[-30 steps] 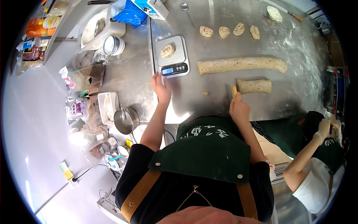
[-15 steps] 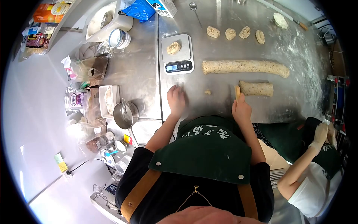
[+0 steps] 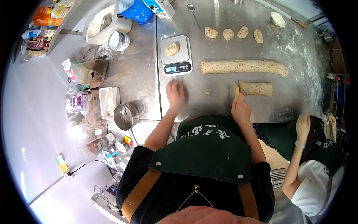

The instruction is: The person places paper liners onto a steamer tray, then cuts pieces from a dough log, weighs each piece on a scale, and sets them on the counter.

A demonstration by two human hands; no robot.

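My right hand (image 3: 241, 109) grips a dough scraper (image 3: 236, 92) by its tan handle, upright at the left end of a short, thick dough log (image 3: 256, 89). Fingers apart and slightly blurred, my left hand (image 3: 176, 95) is over the steel table just below a digital scale (image 3: 178, 68). It holds nothing. On the scale's plate sits a dough piece (image 3: 172, 49). A small dough scrap (image 3: 207, 92) lies between my hands. Beyond them stretches a long dough roll (image 3: 244, 67). Several cut dough pieces (image 3: 228, 34) form a row farther back.
A spoon (image 3: 192, 14) and a milk carton (image 3: 161, 7) are at the back. To the left are a flour bin (image 3: 125, 25), stacked bowls (image 3: 118, 41) and a metal pot (image 3: 126, 116). At right, a gloved co-worker's hand (image 3: 302, 127) is near the floured table (image 3: 304, 74).
My left hand has moved slightly up toward the scale. My right hand stays put with the scraper. The co-worker's near hand has moved left, away from their other hand.
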